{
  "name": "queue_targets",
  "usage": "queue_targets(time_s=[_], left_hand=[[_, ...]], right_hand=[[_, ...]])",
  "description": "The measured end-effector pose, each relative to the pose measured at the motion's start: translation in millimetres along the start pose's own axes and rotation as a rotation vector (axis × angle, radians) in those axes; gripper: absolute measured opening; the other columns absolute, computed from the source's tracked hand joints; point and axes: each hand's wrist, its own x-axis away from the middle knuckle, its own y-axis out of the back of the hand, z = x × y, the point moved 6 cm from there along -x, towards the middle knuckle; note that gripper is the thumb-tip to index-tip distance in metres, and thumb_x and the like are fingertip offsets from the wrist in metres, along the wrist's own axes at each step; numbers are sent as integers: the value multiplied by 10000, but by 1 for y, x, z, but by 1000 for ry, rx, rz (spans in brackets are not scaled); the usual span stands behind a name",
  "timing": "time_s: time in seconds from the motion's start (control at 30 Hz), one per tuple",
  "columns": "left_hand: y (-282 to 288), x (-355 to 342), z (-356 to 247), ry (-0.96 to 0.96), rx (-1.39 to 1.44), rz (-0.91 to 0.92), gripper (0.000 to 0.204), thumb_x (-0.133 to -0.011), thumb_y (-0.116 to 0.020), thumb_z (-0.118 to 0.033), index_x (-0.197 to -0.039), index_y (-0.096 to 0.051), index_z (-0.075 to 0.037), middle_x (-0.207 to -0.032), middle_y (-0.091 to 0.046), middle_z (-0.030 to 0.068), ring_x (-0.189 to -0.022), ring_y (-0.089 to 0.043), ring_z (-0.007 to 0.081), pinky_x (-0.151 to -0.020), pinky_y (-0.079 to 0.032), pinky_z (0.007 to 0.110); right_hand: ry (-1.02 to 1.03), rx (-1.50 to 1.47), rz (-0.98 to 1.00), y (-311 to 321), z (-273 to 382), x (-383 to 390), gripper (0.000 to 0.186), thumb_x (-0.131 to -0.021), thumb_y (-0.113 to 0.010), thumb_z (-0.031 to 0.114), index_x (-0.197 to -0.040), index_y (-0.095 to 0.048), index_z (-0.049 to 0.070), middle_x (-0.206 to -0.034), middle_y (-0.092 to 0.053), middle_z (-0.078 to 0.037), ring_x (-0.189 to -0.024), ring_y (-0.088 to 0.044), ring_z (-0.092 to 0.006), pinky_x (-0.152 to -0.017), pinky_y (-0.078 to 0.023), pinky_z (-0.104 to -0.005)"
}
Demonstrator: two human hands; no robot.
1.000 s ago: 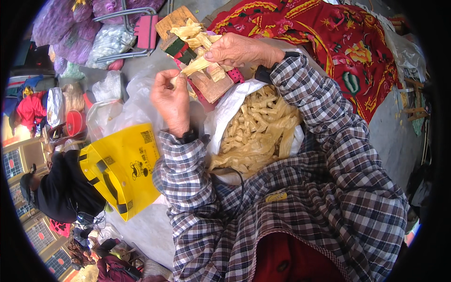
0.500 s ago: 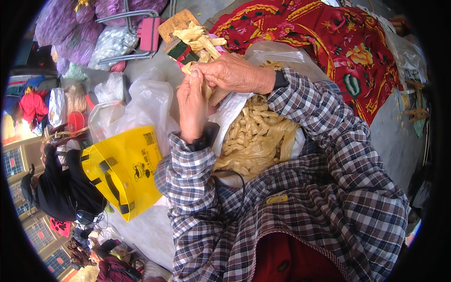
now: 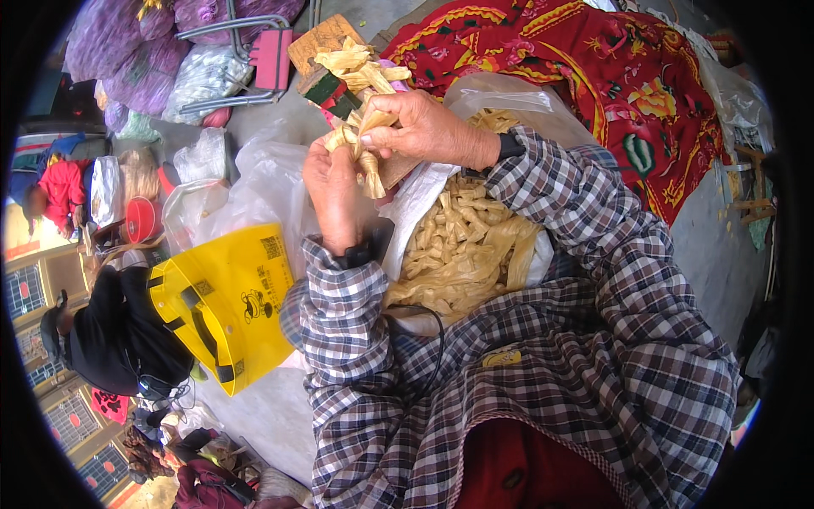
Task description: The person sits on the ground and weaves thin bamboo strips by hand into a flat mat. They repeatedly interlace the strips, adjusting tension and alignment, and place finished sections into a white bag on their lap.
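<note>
Between my hands is a tan pliable strip (image 3: 370, 172), bent into a knot-like shape, with its tail hanging down. My left hand (image 3: 336, 197) pinches one side of it. From the other side, my right hand (image 3: 431, 129) grips it between thumb and fingers. Just beyond, more tan strips (image 3: 348, 61) lie piled on a small wooden board (image 3: 320, 42). A white-lined bag (image 3: 415, 212) rests on my lap, full of similar knotted tan pieces (image 3: 462, 233). What exactly the strips are made of, I cannot tell.
A yellow bag (image 3: 263, 297) with black handles lies left of my arm, beside clear plastic bags (image 3: 263, 178). A red flowered cloth (image 3: 627, 68) spreads at the far right. Purple mesh sacks (image 3: 114, 59) and a pink folding chair (image 3: 271, 64) stand far left. A person in black (image 3: 119, 331) is at the left.
My hands have moved apart a little, the left one down and leftward. The knotted strip, mostly hidden behind my fingers before, now shows between them with its end hanging.
</note>
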Motion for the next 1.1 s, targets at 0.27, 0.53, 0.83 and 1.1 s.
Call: queue_targets(time_s=[0.27,0.53,0.83,1.1], left_hand=[[-7,3,-9,-177,-19,11,131,-918,-476,-45,-992,-558,26,-847,-593,35,-743,-525,74,-679,-432,202],[-11,12,-21,-386,-198,-5,148,-866,-491,75,-989,-551,19,-891,-575,36,-837,-539,84,-765,-433,210],[-16,10,-20,-173,45,193,370,-823,-522,109,-1178,-476,16,-962,-586,43,-864,-549,84,-777,-437,190],[-5,10,-20,-290,-203,-21,240,-848,-554,71,-1083,-594,41,-867,-611,16,-752,-553,71,-685,-462,199]], right_hand=[[-219,-341,-93,7,-24,-1,225,-906,-592,215,-873,-579,-7,-678,-553,9,-565,-482,-21,-513,-414,-172],[-149,-319,-153,5,-24,-5,212,-889,-629,213,-796,-594,26,-695,-560,14,-608,-505,-38,-530,-419,-191],[-302,-393,-27,7,-31,-3,158,-851,-659,170,-832,-619,19,-756,-592,9,-654,-531,-54,-548,-427,-186],[-177,-258,6,1,-19,-5,242,-837,-695,254,-862,-625,24,-831,-613,-19,-735,-562,-70,-677,-468,-221]])
